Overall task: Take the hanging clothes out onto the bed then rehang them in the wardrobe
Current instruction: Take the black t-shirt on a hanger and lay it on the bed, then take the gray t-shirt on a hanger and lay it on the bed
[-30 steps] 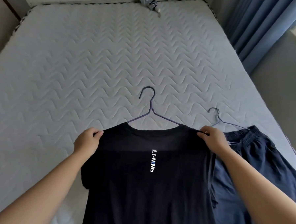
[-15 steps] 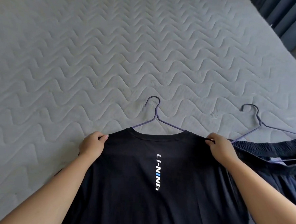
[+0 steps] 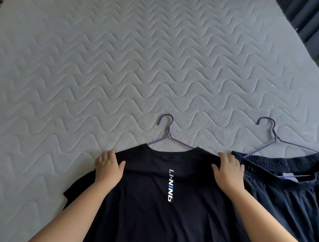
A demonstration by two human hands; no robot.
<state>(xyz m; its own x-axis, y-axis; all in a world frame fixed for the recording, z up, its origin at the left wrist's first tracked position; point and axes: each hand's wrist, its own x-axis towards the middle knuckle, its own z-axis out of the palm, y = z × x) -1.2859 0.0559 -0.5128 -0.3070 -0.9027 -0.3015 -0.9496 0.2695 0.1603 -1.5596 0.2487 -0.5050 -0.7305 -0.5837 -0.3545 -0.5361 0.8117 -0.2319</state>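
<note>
A black T-shirt [image 3: 150, 213], white-lettered, hanger [image 3: 169, 138] hook at twelve o'clock, is pressed onto the bed [image 3: 121, 63] by left hand [image 3: 108, 164] and right hand [image 3: 228, 169], fingers released.

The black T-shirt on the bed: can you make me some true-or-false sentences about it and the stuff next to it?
1. The black T-shirt lies on the mattress with a hanger in its neck. True.
2. The words on the T-shirt are red. False: the writing is white with one blue letter.
3. The left hand and the right hand both rest on the T-shirt's shoulders. True.
4. The navy shorts lie to the left of the T-shirt. False: they lie to its right.
5. The shorts have no hanger. False: a second hanger pokes out of their waistband.
</note>
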